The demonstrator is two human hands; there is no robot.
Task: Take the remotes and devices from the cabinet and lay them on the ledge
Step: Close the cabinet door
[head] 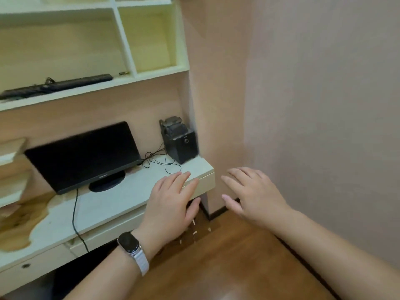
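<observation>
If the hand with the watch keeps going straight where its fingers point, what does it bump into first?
Probably the black speaker at the back corner of the desk. The left hand points up and right over the desk edge, crossing thin black wires first. Depth is hard to judge.

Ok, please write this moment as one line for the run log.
left hand: open, empty, over desk edge | right hand: open, empty, beside desk | remotes: on shelf | speaker: on desk
</observation>
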